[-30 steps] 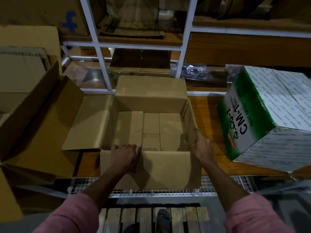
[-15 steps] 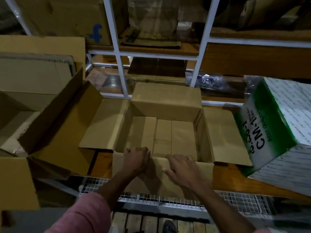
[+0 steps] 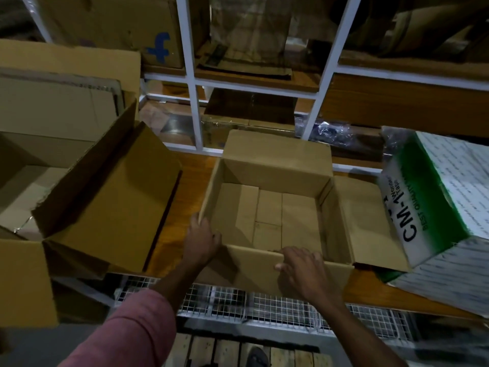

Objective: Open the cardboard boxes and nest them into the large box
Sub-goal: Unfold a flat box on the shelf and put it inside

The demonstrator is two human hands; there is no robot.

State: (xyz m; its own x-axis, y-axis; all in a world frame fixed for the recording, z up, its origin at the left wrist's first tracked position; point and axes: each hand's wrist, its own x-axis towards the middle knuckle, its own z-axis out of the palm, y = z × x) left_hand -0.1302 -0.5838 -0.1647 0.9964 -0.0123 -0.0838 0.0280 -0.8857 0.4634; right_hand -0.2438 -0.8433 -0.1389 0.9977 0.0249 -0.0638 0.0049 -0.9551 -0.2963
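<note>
On the wooden shelf [image 3: 185, 192], dead centre, sits the open box [image 3: 270, 207], empty, its floor flaps showing, its far flap [image 3: 277, 152] standing up and its right flap [image 3: 370, 223] lying flat toward the green-and-white carton [image 3: 434, 202]. The left hand [image 3: 202, 241] is closed around the box's near-left corner, fingers curled over the rim; the right hand [image 3: 299, 268] is pinching the near wall at its top edge, fingers over the outside and thumb seemingly inside, though the thumb is hidden. The big box [image 3: 111, 197] gapes just left, tilted, its flaps splayed and its mouth partly toward the small one. I judge the next move is a lift and swing leftward, and the risks come from that. With both hands on 1 side only, the far side may sag and the thin wall may buckle or fold under the pinch. The flat right flap may drag the carton, which leans nearby. The big box's raised flap stands in the path and could catch the corner. The near edge also overhangs the wire mesh [image 3: 264, 305], so a slip could drop it to the floor.
</note>
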